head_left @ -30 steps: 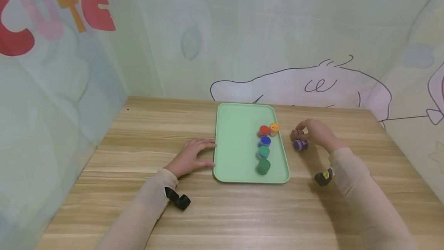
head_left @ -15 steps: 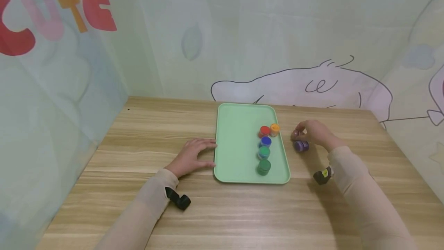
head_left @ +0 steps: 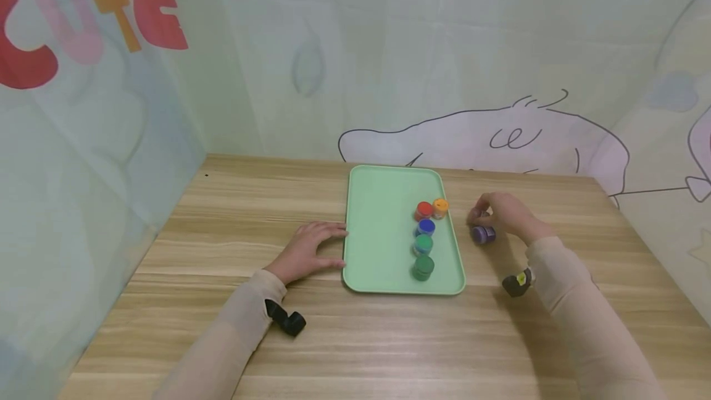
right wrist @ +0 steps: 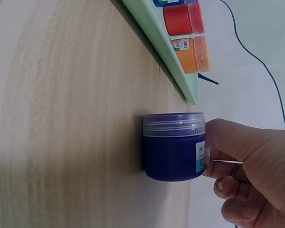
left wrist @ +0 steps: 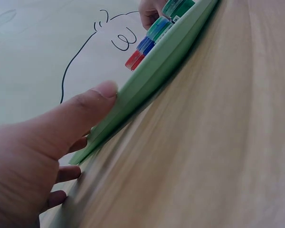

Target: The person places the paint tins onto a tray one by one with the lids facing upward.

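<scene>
My right hand (head_left: 507,215) pinches a small reddish-brown paint jar (head_left: 474,217) between thumb and fingers, just right of the tray; the fingers cover much of it. Close by, a purple paint jar (head_left: 483,235) lies on its side on the table. In the right wrist view this purple jar (right wrist: 173,156) stands in front of the fingertips and hides the brown one. Thumb and fingers of my left hand (head_left: 305,252) are spread at the left rim of the light green tray (head_left: 378,230), the thumb tip against its edge in the left wrist view.
On the tray's right side stand a red jar (head_left: 424,210), an orange jar (head_left: 440,208), a blue jar (head_left: 426,228), a lighter green jar (head_left: 423,244) and a dark green jar (head_left: 423,268). A printed cloth wall (head_left: 266,79) borders the wooden table (head_left: 250,202).
My right fingers have settled further over the brown jar, covering more of it. The purple jar has shifted very slightly towards me. The left hand stays at the tray rim.
</scene>
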{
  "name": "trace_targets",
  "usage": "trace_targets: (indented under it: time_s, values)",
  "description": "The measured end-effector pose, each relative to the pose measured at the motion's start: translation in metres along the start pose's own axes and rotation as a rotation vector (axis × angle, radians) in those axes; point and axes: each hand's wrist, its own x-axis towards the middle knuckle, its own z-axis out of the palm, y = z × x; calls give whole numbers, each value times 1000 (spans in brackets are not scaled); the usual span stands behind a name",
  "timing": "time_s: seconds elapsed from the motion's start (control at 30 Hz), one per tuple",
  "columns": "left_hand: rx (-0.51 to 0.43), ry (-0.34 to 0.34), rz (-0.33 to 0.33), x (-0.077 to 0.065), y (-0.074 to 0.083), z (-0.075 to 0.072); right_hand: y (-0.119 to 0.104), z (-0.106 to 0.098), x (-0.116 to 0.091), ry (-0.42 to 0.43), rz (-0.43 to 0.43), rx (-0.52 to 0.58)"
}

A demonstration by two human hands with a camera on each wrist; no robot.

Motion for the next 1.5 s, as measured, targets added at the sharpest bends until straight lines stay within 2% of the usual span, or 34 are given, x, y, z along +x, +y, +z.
trace_targets:
  time_s: [0.37, 0.6, 0.9, 1.2, 1.5]
  values:
    - [-7, -8, -7, 1, 0, 0, 3, 4, -3, 57, 43, 92]
    - [-16, -7, -7, 0, 1, -1, 1, 6, -5, 124, 52, 114]
    - [-23, -1, -6, 0, 2, -1, -3, 14, -9, 212, 22, 185]
    - [-23, -2, -5, 0, 3, -2, -14, 21, -14, 251, 10, 280]
    - [-19, -6, -10, 1, 3, -1, -27, 30, -17, 281, -76, 337]
